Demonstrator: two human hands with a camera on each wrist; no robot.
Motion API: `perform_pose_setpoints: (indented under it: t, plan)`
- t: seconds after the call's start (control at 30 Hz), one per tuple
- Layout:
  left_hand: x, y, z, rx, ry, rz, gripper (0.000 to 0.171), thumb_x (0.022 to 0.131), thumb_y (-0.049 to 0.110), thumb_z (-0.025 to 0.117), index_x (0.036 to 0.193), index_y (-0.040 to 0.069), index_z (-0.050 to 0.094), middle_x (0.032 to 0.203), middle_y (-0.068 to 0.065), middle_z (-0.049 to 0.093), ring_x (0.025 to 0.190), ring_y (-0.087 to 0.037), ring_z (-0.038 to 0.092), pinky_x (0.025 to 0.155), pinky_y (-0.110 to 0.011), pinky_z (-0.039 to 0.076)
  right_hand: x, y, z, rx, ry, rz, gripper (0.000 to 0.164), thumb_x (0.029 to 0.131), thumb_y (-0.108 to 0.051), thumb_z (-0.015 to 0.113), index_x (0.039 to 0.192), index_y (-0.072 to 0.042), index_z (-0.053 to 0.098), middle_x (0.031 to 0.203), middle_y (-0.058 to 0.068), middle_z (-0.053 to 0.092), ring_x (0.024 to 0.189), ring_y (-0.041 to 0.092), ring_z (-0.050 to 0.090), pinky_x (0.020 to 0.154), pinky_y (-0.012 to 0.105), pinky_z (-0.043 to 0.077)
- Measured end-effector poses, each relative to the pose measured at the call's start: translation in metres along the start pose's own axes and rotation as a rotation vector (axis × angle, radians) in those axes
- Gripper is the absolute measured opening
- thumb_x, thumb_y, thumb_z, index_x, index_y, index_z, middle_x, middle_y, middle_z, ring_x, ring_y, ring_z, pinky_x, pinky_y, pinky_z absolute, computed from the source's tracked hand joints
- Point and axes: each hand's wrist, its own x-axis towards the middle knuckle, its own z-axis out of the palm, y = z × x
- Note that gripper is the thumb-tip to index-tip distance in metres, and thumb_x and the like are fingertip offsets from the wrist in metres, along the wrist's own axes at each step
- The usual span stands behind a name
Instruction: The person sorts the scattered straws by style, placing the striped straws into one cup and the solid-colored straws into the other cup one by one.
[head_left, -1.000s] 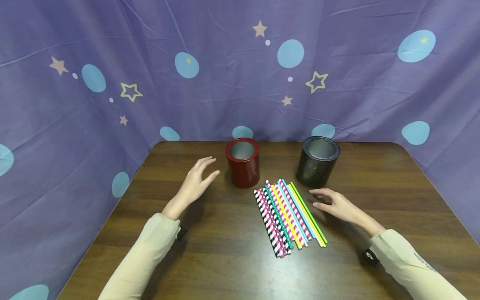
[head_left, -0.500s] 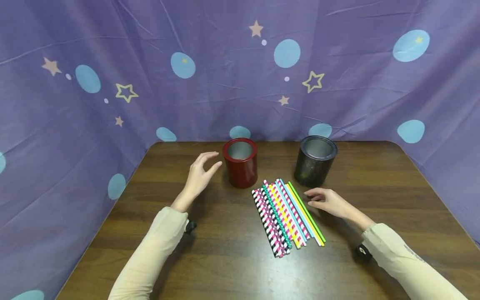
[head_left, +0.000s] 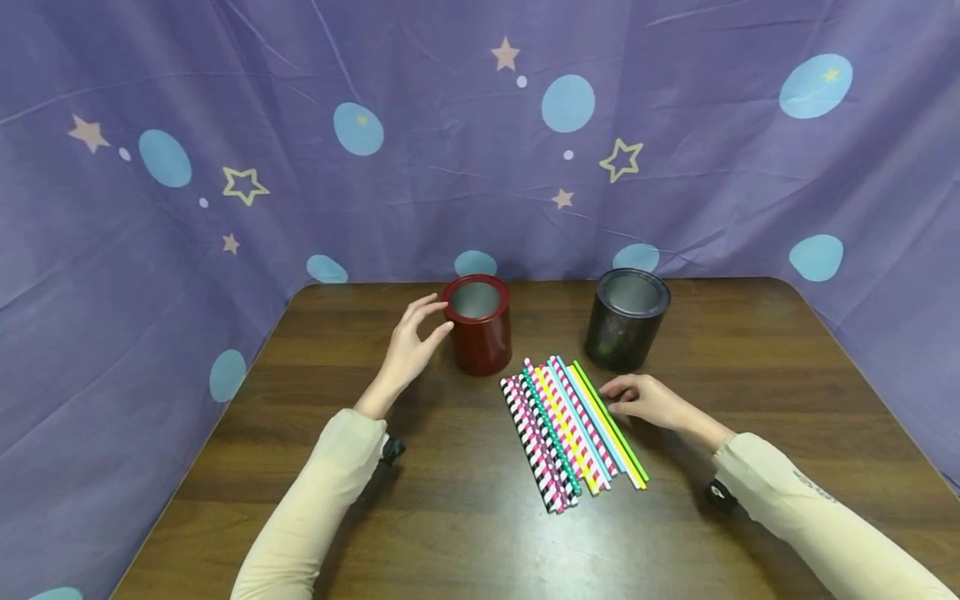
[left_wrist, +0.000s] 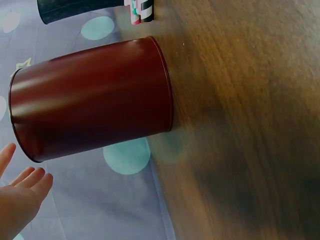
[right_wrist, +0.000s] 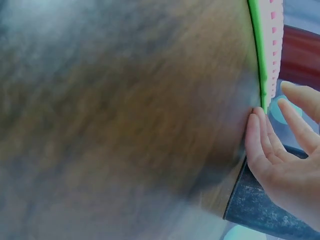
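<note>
My left hand is beside the dark red can, its thumb and fingers spread near the rim. In the left wrist view the fingertips lie just short of the red can, with a small gap. A row of striped and plain paper straws lies on the table between the hands. My right hand is at the row's right side, its fingers bent loosely near the green straw. In the right wrist view the fingertips are close to the green straw; whether they touch it I cannot tell.
A black can, its top uncovered, stands behind the right hand, near the far side of the wooden table. Behind the table hangs a purple curtain with stars and blue spots.
My left hand has moved right and slightly forward, up to the red can. My right hand has shifted left, closer to the straws. The view has turned slightly; cans and straws look unmoved.
</note>
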Motion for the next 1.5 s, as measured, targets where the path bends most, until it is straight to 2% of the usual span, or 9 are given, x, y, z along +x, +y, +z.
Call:
perform_pose_setpoints:
  t: [0.17, 0.3, 0.5, 0.73, 0.93, 1.13, 1.37, 1.5]
  plan:
    - [0.0, 0.02, 0.0, -0.058, -0.042, -0.023, 0.033, 0.082, 0.003, 0.061, 0.112, -0.01, 0.053, 0.127, -0.027, 0.041, 0.118, -0.036, 0.04, 0.097, -0.045, 0.035, 0.004, 0.002, 0.0, -0.006, -0.018, -0.024, 0.026, 0.079, -0.007, 0.064, 0.102, 0.004, 0.061, 0.089, 0.014, 0.061, 0.068, 0.01, 0.052, 0.053, 0.021, 0.043]
    - [-0.001, 0.033, 0.0, -0.095, -0.049, -0.023, 0.032, 0.081, -0.003, 0.059, 0.11, -0.015, 0.051, 0.127, -0.032, 0.037, 0.116, -0.041, 0.039, 0.096, -0.049, 0.035, 0.007, 0.003, 0.001, -0.033, -0.028, -0.044, 0.025, 0.078, -0.006, 0.065, 0.101, 0.004, 0.061, 0.088, 0.013, 0.061, 0.069, 0.01, 0.052, 0.056, 0.021, 0.045]
    - [0.001, 0.029, 0.003, -0.157, -0.047, -0.038, 0.032, 0.081, -0.005, 0.058, 0.109, -0.019, 0.048, 0.129, -0.033, 0.033, 0.119, -0.042, 0.034, 0.097, -0.049, 0.033, 0.01, 0.003, 0.003, -0.062, -0.029, -0.07, 0.024, 0.078, -0.006, 0.065, 0.1, 0.003, 0.062, 0.089, 0.013, 0.062, 0.072, 0.011, 0.053, 0.06, 0.022, 0.046]
    - [0.002, 0.019, 0.007, -0.21, -0.036, -0.037, 0.031, 0.082, -0.004, 0.057, 0.109, -0.017, 0.049, 0.129, -0.033, 0.034, 0.117, -0.042, 0.038, 0.097, -0.05, 0.034, 0.012, 0.004, 0.005, -0.057, -0.013, -0.067, 0.023, 0.076, -0.007, 0.067, 0.097, 0.003, 0.063, 0.084, 0.01, 0.06, 0.07, 0.011, 0.052, 0.058, 0.021, 0.045]
    - [0.002, 0.016, 0.01, -0.277, -0.046, -0.109, 0.031, 0.084, -0.003, 0.055, 0.111, -0.016, 0.046, 0.134, -0.029, 0.031, 0.12, -0.04, 0.036, 0.099, -0.049, 0.031, 0.014, 0.001, 0.008, -0.097, -0.006, -0.056, 0.02, 0.074, -0.004, 0.068, 0.093, 0.002, 0.064, 0.078, 0.008, 0.058, 0.066, 0.01, 0.05, 0.056, 0.021, 0.044]
    - [0.001, 0.016, 0.011, -0.255, -0.045, -0.139, 0.031, 0.085, 0.001, 0.055, 0.112, -0.013, 0.047, 0.135, -0.026, 0.032, 0.121, -0.037, 0.036, 0.098, -0.047, 0.033, 0.017, -0.001, 0.008, -0.134, 0.005, -0.022, 0.019, 0.072, -0.001, 0.068, 0.091, 0.002, 0.065, 0.075, 0.006, 0.059, 0.062, 0.008, 0.048, 0.051, 0.02, 0.043]
    - [-0.001, 0.017, 0.012, -0.25, -0.036, -0.164, 0.031, 0.086, 0.004, 0.055, 0.112, -0.01, 0.047, 0.136, -0.024, 0.032, 0.12, -0.037, 0.037, 0.098, -0.046, 0.034, 0.02, -0.006, 0.01, -0.14, -0.002, 0.073, 0.025, 0.069, 0.001, 0.066, 0.093, 0.003, 0.064, 0.072, 0.005, 0.057, 0.058, 0.01, 0.048, 0.047, 0.022, 0.042]
    - [-0.001, 0.016, 0.012, -0.261, -0.035, -0.17, 0.03, 0.086, 0.004, 0.055, 0.112, -0.01, 0.047, 0.137, -0.024, 0.031, 0.12, -0.038, 0.037, 0.098, -0.046, 0.034, 0.021, -0.009, 0.009, -0.167, 0.005, 0.072, 0.027, 0.067, 0.002, 0.066, 0.093, 0.002, 0.064, 0.071, 0.004, 0.057, 0.06, 0.011, 0.046, 0.047, 0.022, 0.04]
